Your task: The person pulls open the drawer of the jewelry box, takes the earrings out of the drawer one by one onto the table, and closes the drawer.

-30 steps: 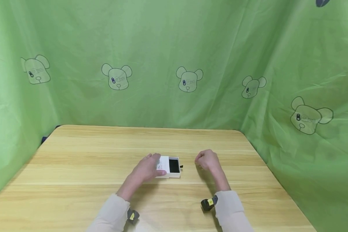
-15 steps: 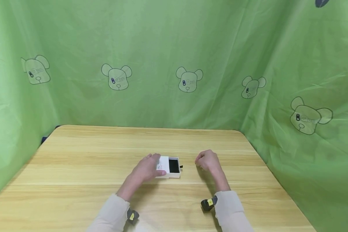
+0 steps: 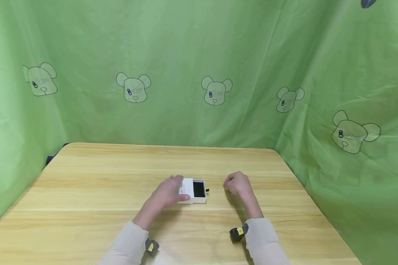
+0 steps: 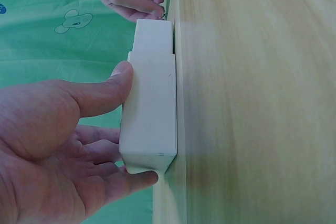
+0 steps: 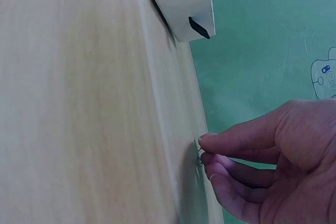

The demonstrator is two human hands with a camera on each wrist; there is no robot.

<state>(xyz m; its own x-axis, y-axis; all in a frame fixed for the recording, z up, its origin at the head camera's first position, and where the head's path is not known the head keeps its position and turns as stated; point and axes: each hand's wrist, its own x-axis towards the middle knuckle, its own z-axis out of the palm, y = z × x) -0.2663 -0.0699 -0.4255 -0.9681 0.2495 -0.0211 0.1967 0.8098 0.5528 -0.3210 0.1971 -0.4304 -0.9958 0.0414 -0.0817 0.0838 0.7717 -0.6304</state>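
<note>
A small white drawer-style gift box (image 3: 186,190) with lettering on its sleeve lies on the wooden table, its drawer (image 3: 199,191) pulled partly out to the right. Black padding lines the drawer, and a black ribbon tab (image 5: 199,27) sticks out of its end. My left hand (image 3: 167,192) grips the sleeve from the left, thumb (image 4: 122,80) on the near side and fingers around the far side and end. To the right of the box, my right hand (image 3: 237,183) pinches a tiny thin wire-like piece (image 5: 199,157) between thumb and fingertips, close over the table; its kind cannot be told.
The wooden table (image 3: 119,165) spreads out around both hands. A green curtain (image 3: 179,121) with printed bear heads hangs behind and along the sides. Both wrists wear small black cameras (image 3: 237,233).
</note>
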